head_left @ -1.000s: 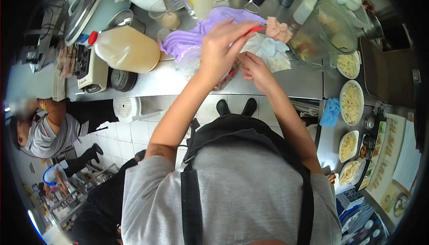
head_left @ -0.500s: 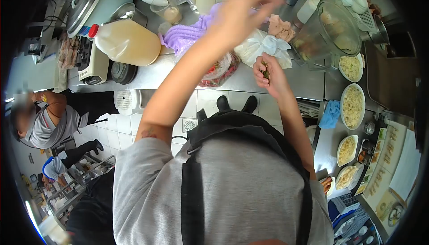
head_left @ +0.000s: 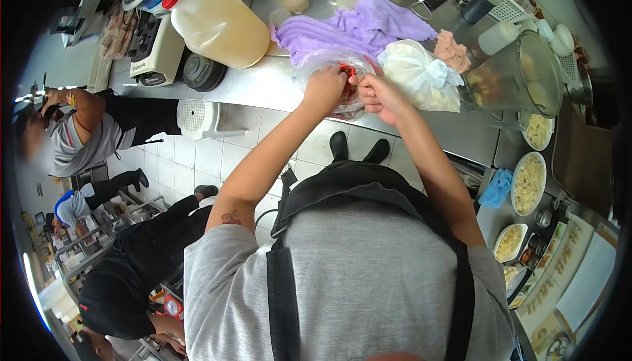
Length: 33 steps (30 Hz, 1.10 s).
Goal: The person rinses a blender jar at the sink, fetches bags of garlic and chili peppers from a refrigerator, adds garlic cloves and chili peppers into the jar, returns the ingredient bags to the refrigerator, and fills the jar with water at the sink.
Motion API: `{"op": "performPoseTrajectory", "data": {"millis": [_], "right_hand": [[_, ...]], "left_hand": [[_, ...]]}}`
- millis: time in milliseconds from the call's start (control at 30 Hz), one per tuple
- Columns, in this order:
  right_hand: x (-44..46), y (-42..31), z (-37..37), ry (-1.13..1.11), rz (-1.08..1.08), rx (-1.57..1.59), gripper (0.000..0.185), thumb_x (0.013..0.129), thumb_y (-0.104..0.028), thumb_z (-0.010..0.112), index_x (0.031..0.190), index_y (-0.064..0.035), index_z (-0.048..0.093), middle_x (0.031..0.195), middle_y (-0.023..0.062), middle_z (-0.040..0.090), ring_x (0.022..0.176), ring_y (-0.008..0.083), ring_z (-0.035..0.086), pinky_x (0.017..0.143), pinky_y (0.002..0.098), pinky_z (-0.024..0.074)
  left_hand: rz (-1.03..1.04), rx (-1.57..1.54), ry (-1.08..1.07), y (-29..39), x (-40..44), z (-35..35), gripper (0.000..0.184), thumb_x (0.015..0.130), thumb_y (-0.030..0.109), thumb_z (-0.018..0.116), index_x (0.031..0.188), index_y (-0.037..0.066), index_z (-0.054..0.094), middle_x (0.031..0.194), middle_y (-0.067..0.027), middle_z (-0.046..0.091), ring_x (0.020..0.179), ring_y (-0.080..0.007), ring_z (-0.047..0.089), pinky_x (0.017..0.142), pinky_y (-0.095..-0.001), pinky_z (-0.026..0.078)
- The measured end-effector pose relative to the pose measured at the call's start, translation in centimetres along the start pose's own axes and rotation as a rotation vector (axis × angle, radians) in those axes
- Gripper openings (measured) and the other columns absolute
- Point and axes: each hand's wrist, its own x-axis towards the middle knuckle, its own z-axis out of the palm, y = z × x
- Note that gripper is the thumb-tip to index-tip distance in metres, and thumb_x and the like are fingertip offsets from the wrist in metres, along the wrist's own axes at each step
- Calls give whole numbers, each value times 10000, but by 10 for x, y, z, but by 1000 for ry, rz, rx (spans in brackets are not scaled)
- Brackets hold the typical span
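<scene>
A clear plastic bag (head_left: 308,66) of red chili peppers (head_left: 352,71) lies open at the front edge of the steel counter. My left hand (head_left: 324,89) is at the bag's mouth, its fingers closed at a red chili and partly hidden by the plastic. Close beside it, my right hand (head_left: 382,97) is curled shut, thumb and forefinger pinched near the same chilies. The green stems seen in its palm earlier are hidden by the fingers now. Right of the bag sits a knotted white plastic bag (head_left: 418,74) with pale contents.
Behind the bags lies a purple towel (head_left: 359,28). A jug of yellowish liquid (head_left: 220,29) stands left, a clear blender jar (head_left: 520,81) right. Bowls of pale food (head_left: 528,183) line the right-hand counter. Co-workers are at the left, one in black (head_left: 125,282) nearby.
My left hand has come down from its blurred reach toward the upper right, into the chili bag. My right hand has moved left to meet it. A person in black is now more visible at lower left.
</scene>
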Motion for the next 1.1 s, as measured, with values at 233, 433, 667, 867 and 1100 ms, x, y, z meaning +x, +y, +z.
{"op": "performPoseTrajectory", "data": {"millis": [233, 433, 667, 867, 1100], "right_hand": [[-20, -3, -2, 126, -117, -137, 367, 915, -186, 489, 1247, -35, 532, 584, -106, 302, 453, 4, 234, 395, 174, 169], [-31, -2, 11, 306, -250, -561, 309, 917, -222, 522, 1158, -58, 625, 674, -58, 530, 490, 20, 342, 421, 199, 267], [-10, 32, -3, 332, -549, -649, 299, 919, -244, 547, 1134, -60, 644, 721, -66, 535, 492, 17, 351, 428, 196, 265], [-24, 20, 41, 384, -358, -123, 270, 895, -260, 621, 1079, -67, 664, 583, -116, 348, 448, -3, 229, 397, 190, 158], [-36, 6, 27, 410, -524, -441, 190, 846, -178, 676, 979, -43, 692, 560, -101, 407, 481, -7, 287, 424, 192, 195]], "left_hand": [[59, 22, -72, -13, 2, -34, 228, 718, 253, 692, 861, 76, 682, 982, -78, 618, 916, -255, 582, 784, -373, 482], [13, 11, -321, -22, 8, -76, 236, 813, 286, 609, 811, 64, 689, 764, -137, 645, 784, -305, 628, 727, -417, 486], [-132, -326, -331, -24, 9, -105, 403, 920, 364, 465, 857, 15, 655, 819, -216, 644, 814, -378, 620, 724, -448, 474], [-200, -783, -265, 2, -10, -92, 414, 947, 348, 425, 878, 0, 638, 793, -226, 627, 771, -395, 593, 698, -445, 440], [-119, -826, -188, 3, -14, -107, 312, 925, 294, 502, 903, 20, 651, 717, -191, 617, 707, -363, 590, 666, -406, 446]]}}
